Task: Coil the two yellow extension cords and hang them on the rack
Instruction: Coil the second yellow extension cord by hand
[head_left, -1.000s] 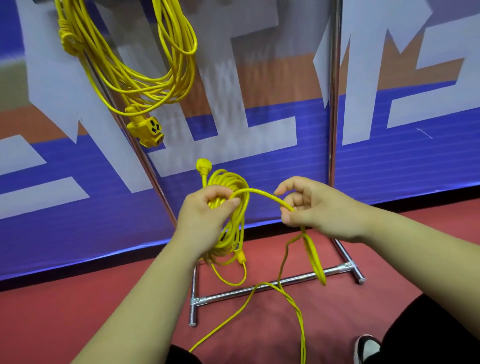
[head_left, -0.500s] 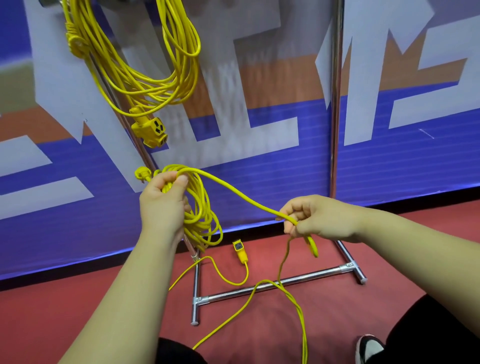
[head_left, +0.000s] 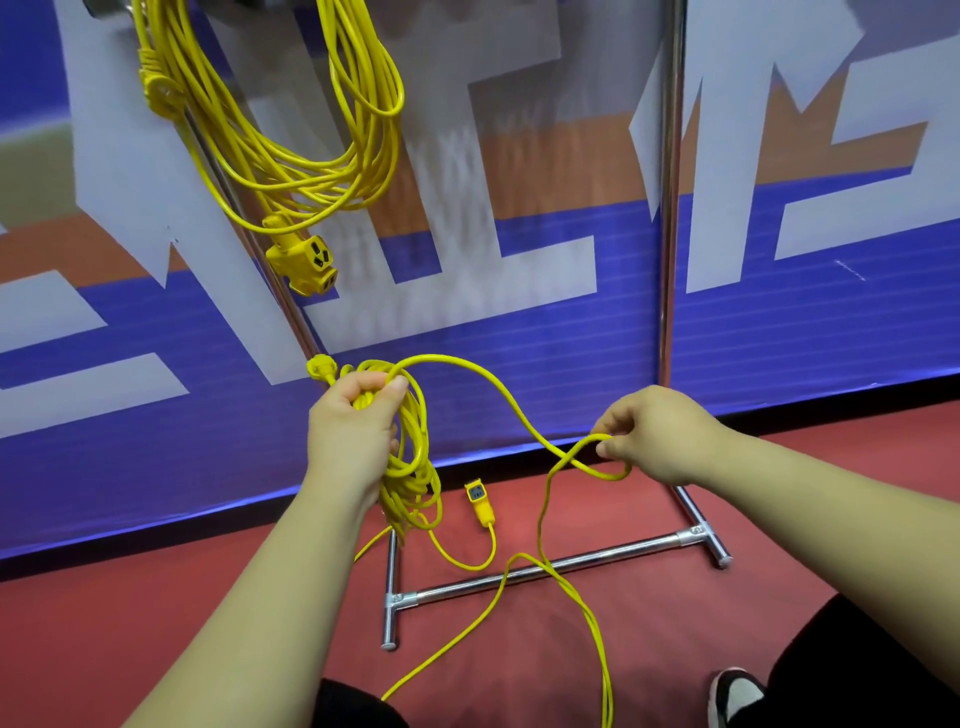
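As I looked down through the head camera, a shoe (head_left: 735, 696) sat at the near right edge of the red floor (head_left: 156, 623), and loose runs of the second cord (head_left: 540, 519) trailed across that floor and over the rack's base bar (head_left: 597, 553). Farther out, the left hand (head_left: 350, 431) was clenched around the top of a part-made coil (head_left: 415, 467) of that cord. Its loops hung below the fist, and its plug (head_left: 319, 368) stuck out just left of the knuckles. From the coil a strand arched right to the right hand (head_left: 660, 436), whose thumb and fingers pinched it where it crossed itself in a small loop. Between the hands and lower, the cord's socket end (head_left: 479, 501) showed near the foot of the banner (head_left: 519, 322); I could not tell whether it touched the floor. Far left and high, the first cord (head_left: 291, 171) hung coiled from the rack, its socket block (head_left: 306, 260) dangling beside the slanted left upright (head_left: 283, 296). The right upright (head_left: 670, 208) stood straight against the blue, white and orange banner.
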